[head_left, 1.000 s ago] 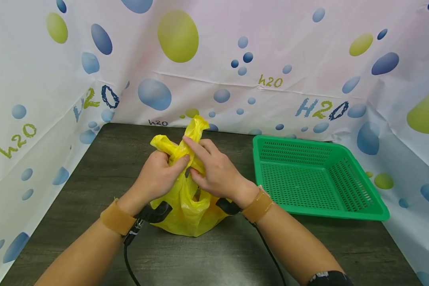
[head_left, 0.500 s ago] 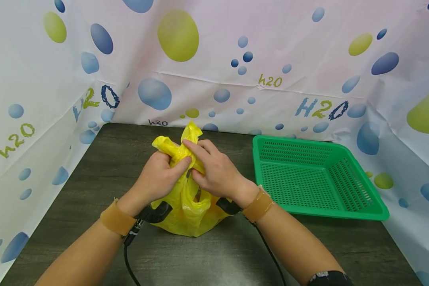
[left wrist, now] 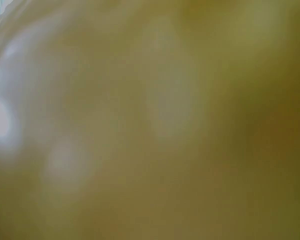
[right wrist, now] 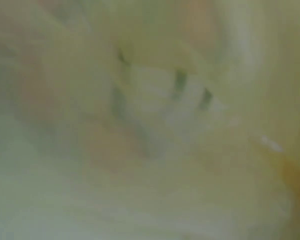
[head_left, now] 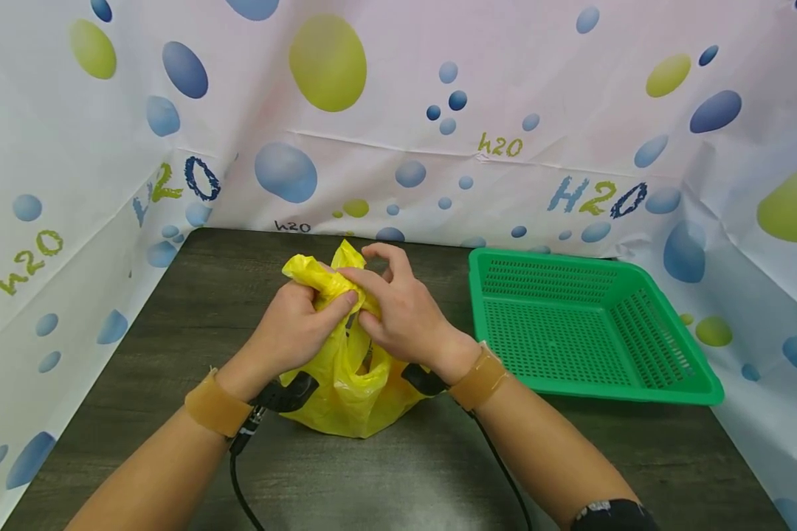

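Observation:
A yellow plastic bag (head_left: 359, 402) with something bulky inside sits on the dark table, its top gathered and twisted between both hands. My left hand (head_left: 299, 328) grips the gathered plastic on the left, thumb lying over it. From the right, my right hand (head_left: 408, 313) pinches the twisted part between thumb and index finger, with its other fingers lifted. Blurred yellow plastic (left wrist: 155, 125) fills the left wrist view. The right wrist view shows the bag's film (right wrist: 190, 175) up close with dark marks; the contents cannot be made out.
A green perforated plastic basket (head_left: 598, 391) stands on the table (head_left: 159, 383) to the right of the bag. A white sheet (head_left: 398, 88) with blue and green bubble prints hangs behind and along both sides. Cables (head_left: 235, 479) run from the wrist cameras toward the near edge.
The upright yellow tip of the bag has been drawn down between the hands. My right hand's fingers have lifted and spread a little, while the left hand stays nearly in place.

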A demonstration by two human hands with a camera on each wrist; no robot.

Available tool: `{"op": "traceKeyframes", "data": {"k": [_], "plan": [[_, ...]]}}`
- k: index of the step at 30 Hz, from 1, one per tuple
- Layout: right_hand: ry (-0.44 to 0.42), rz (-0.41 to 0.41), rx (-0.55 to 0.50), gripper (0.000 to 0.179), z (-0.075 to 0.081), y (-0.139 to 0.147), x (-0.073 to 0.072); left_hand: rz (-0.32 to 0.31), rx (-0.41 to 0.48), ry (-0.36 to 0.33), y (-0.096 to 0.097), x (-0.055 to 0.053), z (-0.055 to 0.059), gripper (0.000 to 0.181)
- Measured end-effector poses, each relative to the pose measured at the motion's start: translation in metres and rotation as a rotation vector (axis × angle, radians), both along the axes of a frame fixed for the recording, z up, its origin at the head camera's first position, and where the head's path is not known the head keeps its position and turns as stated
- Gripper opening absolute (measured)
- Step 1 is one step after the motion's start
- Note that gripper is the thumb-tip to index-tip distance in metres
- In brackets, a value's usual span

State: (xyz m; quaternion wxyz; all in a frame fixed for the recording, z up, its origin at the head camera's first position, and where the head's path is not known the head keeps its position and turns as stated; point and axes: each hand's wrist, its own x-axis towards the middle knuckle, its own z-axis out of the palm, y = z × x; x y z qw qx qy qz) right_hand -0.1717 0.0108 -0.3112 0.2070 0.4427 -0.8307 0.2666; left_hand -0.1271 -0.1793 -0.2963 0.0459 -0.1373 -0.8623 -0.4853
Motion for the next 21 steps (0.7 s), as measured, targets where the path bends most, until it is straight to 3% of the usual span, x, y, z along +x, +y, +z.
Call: {"op": "traceKeyframes", "data": {"k": [4, 10, 21], "plan": [[-0.001, 0.003, 0.021, 0.044, 0.0018, -0.0005, -0.0012, 0.002, -0.009, 0.001, -0.001, -0.0009, -0.0001, 0.037], [-0.078, 0.02, 0.061, 0.045, 0.0049, -0.0012, -0.0009, -0.009, 0.01, -0.007, -0.002, -0.0017, -0.0001, 0.035], [-0.168, 0.013, 0.049, 0.03, 0.0078, -0.0019, 0.0016, -0.022, 0.029, -0.019, -0.0034, -0.0024, 0.0003, 0.031]]}}
